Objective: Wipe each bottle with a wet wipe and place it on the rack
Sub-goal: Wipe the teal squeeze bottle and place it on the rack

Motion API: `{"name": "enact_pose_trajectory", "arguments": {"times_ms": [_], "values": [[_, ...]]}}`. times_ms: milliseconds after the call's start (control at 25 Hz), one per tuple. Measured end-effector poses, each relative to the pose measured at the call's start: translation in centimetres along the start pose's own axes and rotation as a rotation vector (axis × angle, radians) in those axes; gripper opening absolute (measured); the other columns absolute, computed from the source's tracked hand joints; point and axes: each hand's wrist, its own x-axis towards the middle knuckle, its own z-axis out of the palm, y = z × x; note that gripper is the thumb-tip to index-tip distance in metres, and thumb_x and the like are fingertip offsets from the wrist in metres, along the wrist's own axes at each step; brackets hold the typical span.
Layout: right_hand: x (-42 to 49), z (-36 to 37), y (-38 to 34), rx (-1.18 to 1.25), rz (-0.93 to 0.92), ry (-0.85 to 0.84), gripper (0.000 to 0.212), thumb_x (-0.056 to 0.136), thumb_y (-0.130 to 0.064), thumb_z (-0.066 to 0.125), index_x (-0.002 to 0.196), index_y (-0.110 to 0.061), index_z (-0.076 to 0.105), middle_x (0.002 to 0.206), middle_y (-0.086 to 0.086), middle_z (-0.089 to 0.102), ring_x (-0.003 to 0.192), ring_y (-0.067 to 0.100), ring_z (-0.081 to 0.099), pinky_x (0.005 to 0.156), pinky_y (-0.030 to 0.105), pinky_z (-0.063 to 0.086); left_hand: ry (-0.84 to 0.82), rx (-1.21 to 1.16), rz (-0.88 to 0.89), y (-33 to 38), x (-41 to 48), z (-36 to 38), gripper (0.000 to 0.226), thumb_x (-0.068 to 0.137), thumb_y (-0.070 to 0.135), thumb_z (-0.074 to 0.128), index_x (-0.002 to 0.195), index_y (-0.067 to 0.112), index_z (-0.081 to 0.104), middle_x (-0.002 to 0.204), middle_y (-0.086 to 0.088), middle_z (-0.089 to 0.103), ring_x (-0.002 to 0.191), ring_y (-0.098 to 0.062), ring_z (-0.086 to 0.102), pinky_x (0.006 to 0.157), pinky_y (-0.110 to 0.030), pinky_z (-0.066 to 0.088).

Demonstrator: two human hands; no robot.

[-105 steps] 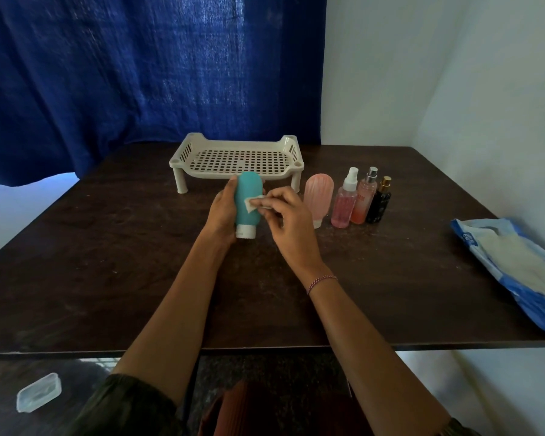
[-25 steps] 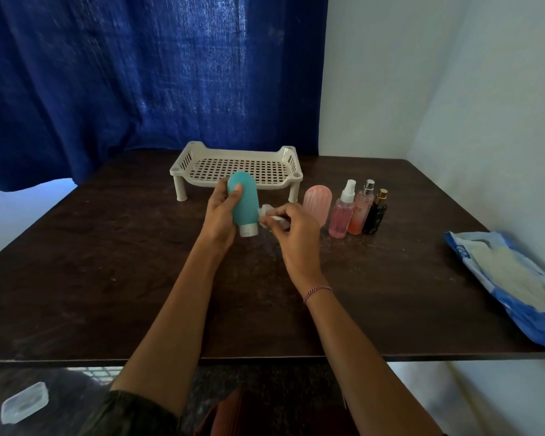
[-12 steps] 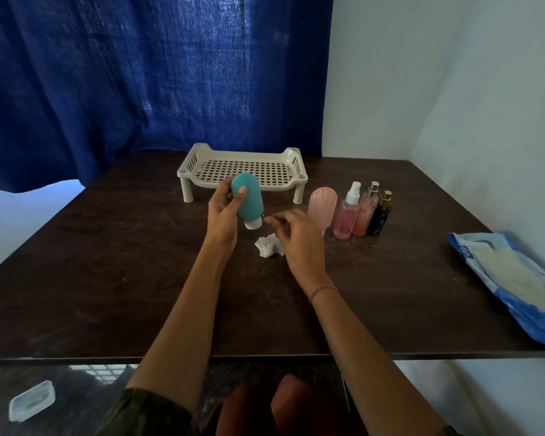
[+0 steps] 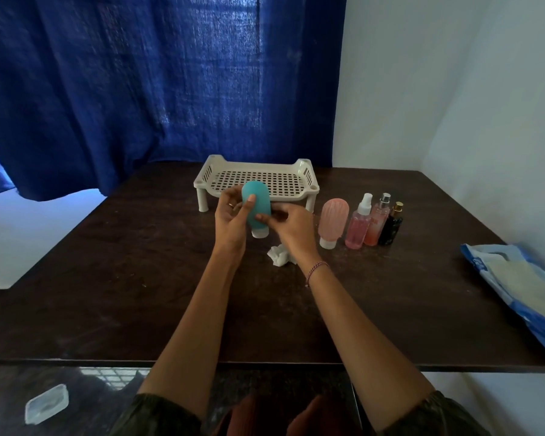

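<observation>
A teal squeeze bottle (image 4: 258, 204) is held cap-down above the table, just in front of the white perforated rack (image 4: 258, 182). My left hand (image 4: 232, 220) grips its left side, thumb across the front. My right hand (image 4: 291, 229) holds its lower right side with fingertips. The crumpled white wet wipe (image 4: 279, 255) lies on the table under my right wrist, in neither hand. The rack holds nothing.
A pink squeeze bottle (image 4: 332, 223), two pink spray bottles (image 4: 359, 223) (image 4: 376, 221) and a small dark bottle (image 4: 391, 226) stand in a row right of the rack. A blue wet-wipe pack (image 4: 523, 284) lies at the table's right edge. A clear lid (image 4: 46, 404) lies on the floor.
My right hand let the wet wipe drop onto the table, then came back up and took hold of the teal bottle. The bottle has risen slightly toward the rack.
</observation>
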Motion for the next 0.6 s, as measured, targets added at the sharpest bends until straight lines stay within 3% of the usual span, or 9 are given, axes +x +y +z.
{"name": "enact_pose_trajectory", "arguments": {"times_ms": [120, 240, 400, 600], "values": [[1.3, 0.6, -1.0, 0.038, -0.003, 0.03, 0.041, 0.077, -0.024, 0.073, 0.113, -0.005, 0.065, 0.112, 0.008, 0.067, 0.095, 0.006, 0.057, 0.065, -0.005, 0.038, 0.013, 0.04, -0.028, 1.2, 1.1, -1.3, 0.014, 0.094, 0.018, 0.053, 0.105, 0.018, 0.062, 0.114, -0.005, 0.063, 0.108, -0.024, 0.061, 0.092, -0.044, 0.052], [3.5, 2.0, -2.0, 0.007, -0.02, 0.028, 0.043, 0.077, -0.024, 0.074, 0.114, -0.005, 0.064, 0.111, 0.008, 0.068, 0.099, 0.013, 0.062, 0.065, 0.0, 0.04, 0.071, 0.142, -0.017, 2.6, 3.1, -2.8, 0.02, 0.096, 0.017, 0.051, 0.109, 0.016, 0.066, 0.116, -0.007, 0.066, 0.107, -0.02, 0.062, 0.09, -0.036, 0.053], [6.9, 4.6, -3.0, 0.042, -0.02, 0.078, 0.038, 0.075, -0.022, 0.076, 0.108, -0.005, 0.066, 0.105, 0.009, 0.07, 0.094, 0.014, 0.065, 0.065, 0.004, 0.041, 0.113, 0.367, 0.068, 4.2, 6.4, -4.1, 0.025, 0.096, 0.015, 0.05, 0.117, 0.008, 0.063, 0.113, -0.005, 0.064, 0.097, -0.009, 0.063, 0.075, -0.021, 0.053], [10.7, 7.6, -2.7, 0.06, 0.019, 0.105, 0.035, 0.075, -0.019, 0.076, 0.105, -0.004, 0.067, 0.101, 0.009, 0.07, 0.093, 0.016, 0.065, 0.069, 0.008, 0.041, 0.111, 0.543, 0.054, 5.1, 11.0, -5.3, 0.027, 0.097, 0.02, 0.05, 0.113, 0.005, 0.065, 0.11, -0.009, 0.068, 0.097, -0.014, 0.064, 0.08, -0.029, 0.055]]}}
